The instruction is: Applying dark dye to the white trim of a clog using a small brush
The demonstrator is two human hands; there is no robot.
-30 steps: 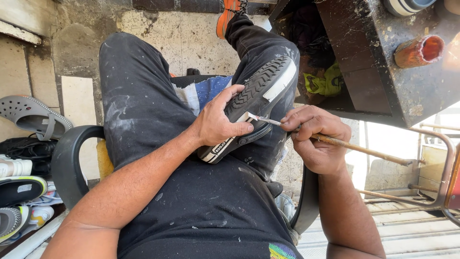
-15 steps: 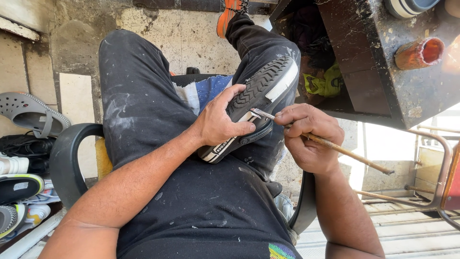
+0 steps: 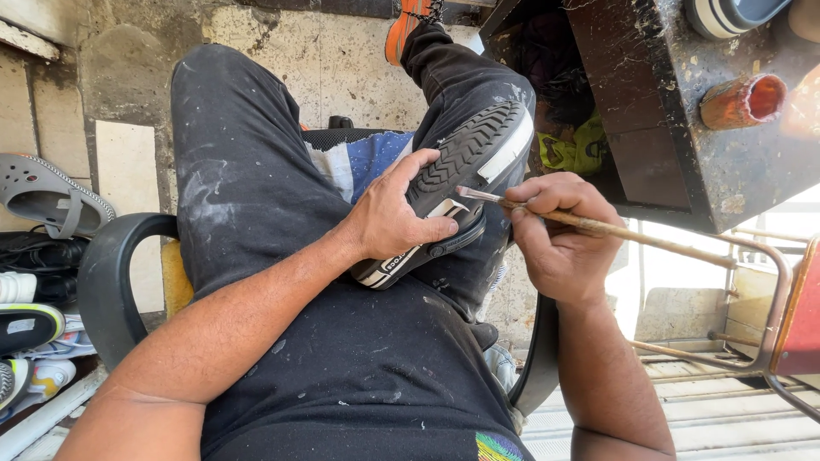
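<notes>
A black shoe (image 3: 478, 154) with a white-edged, ridged sole lies sole-up across my lap. My left hand (image 3: 389, 213) grips it around the middle, thumb pressed along the sole's edge. My right hand (image 3: 559, 235) pinches a thin wooden-handled brush (image 3: 598, 226), its pale tip touching the sole's edge just beside my left thumb. The handle sticks out to the right.
I sit in a black-armed chair (image 3: 111, 282) in paint-flecked black trousers. Shoes and a grey clog (image 3: 51, 196) are piled at the left. A stained dark workbench (image 3: 683, 111) with an orange tube (image 3: 743, 101) stands at upper right; metal bars (image 3: 735, 358) lie lower right.
The brush tip has slid slightly along the sole's edge and its handle has tilted. My left hand keeps the same hold on the shoe.
</notes>
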